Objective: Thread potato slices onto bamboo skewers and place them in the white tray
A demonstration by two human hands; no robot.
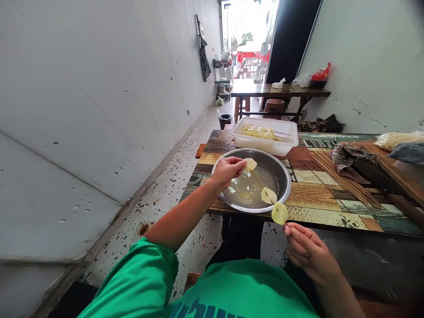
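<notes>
Stretched between 2 bare hands, a thin wooden skewer (256, 179), slanting above a round metal basin (283, 180) of cloudy water. Long axis from near right up to far left, from just outside the basin's near right rim to a place over the water.

At the near end, the right hand (306, 247), thumb and fingertips pinched narrow on the butt of the skewer, remaining fingers curled underneath. At the far end, the left hand (228, 171), reaching in over the basin's left side, thumb and forefinger nipping the edge of a tip slice (250, 164), thin, pale and rounded (potato, judging by colour and cut). Pierced through by the point or only pressed against it: impossible to tell from this angle.

Farther down the same stick, 2 more potato slices: a middle slice (269, 195) and a near slice (280, 213), close together, the latter just beside the right fingertips. Between tip slice and middle slice, a bare stretch of wood. Left hand nearer to the tip slice; right hand nearer to the other 2.

Directly behind the basin, a white plastic tub (261, 145) with filled skewers inside. Off to the right, on a patchwork-patterned table (308, 193), loose bare skewers (344, 182) beside a crumpled cloth (346, 160).
</notes>
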